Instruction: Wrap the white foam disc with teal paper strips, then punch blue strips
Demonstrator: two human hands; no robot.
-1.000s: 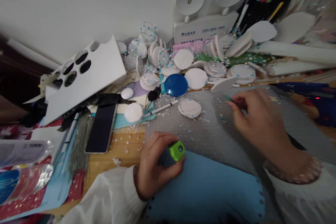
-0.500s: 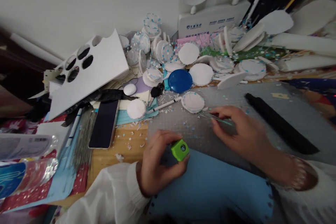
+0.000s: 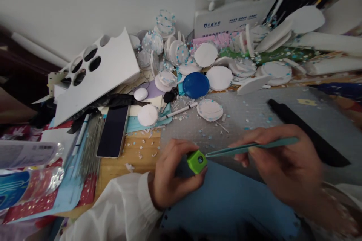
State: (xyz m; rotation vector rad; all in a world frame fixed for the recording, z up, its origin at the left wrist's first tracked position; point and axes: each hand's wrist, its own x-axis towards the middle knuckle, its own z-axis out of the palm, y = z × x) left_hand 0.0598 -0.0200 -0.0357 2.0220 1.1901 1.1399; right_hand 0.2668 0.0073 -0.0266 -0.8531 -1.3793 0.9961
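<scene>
Between the thumb and fingers of my left hand (image 3: 177,171) is a small bright green craft punch (image 3: 195,162), its round dark opening facing up and to the right. My right hand (image 3: 283,165) grips teal tweezers (image 3: 249,147) that point left. Their tips come close to the punch's right side; whether they touch it or pinch anything cannot be made out. Beneath both hands lies a blue sheet (image 3: 226,199) with dark notches along its edge. A white disc wound with thread (image 3: 210,110) rests on the grey cutting mat (image 3: 240,116) beyond them.
Many white discs with blue bits (image 3: 179,52) crowd the back beside a blue round lid (image 3: 195,85). On the left are a phone (image 3: 113,131), a white holed box (image 3: 104,71), wires (image 3: 92,147) and plastic bottles (image 3: 31,184). A black strip (image 3: 308,131) lies right.
My right hand has swung back and right from near the thread-wound disc, bringing the tweezers' tips beside the green punch. The left hand holds nearly still.
</scene>
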